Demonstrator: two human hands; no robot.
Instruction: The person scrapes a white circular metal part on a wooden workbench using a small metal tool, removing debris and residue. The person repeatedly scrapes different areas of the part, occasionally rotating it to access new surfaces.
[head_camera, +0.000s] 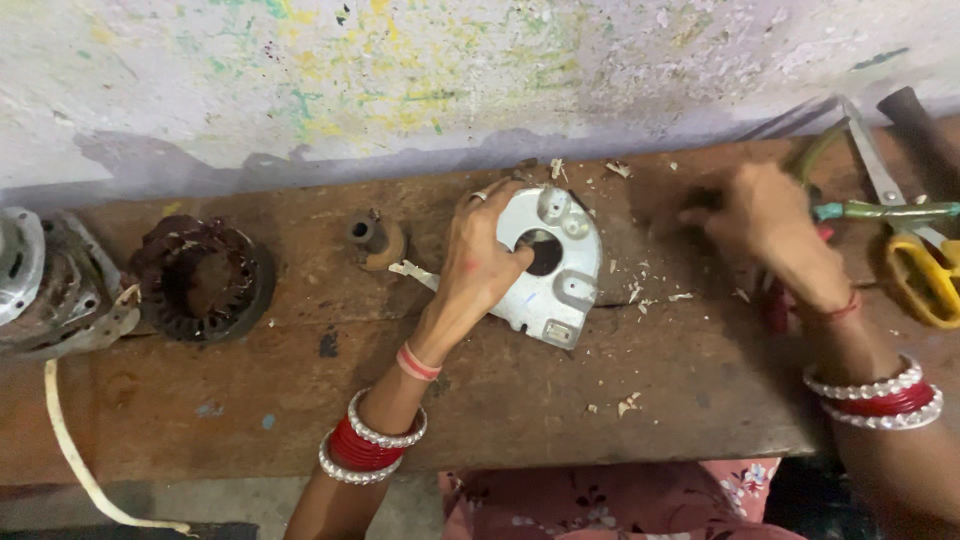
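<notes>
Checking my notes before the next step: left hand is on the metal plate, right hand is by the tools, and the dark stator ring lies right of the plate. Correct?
Not quite. The head view shows the stator ring left of the plate, not right. The left hand is on the plate, and the right hand is by the tools.

Left hand (480, 255) rests palm-down with fingers (505, 262) curled; right hand (765, 225) reaches forward, blurred.
</notes>
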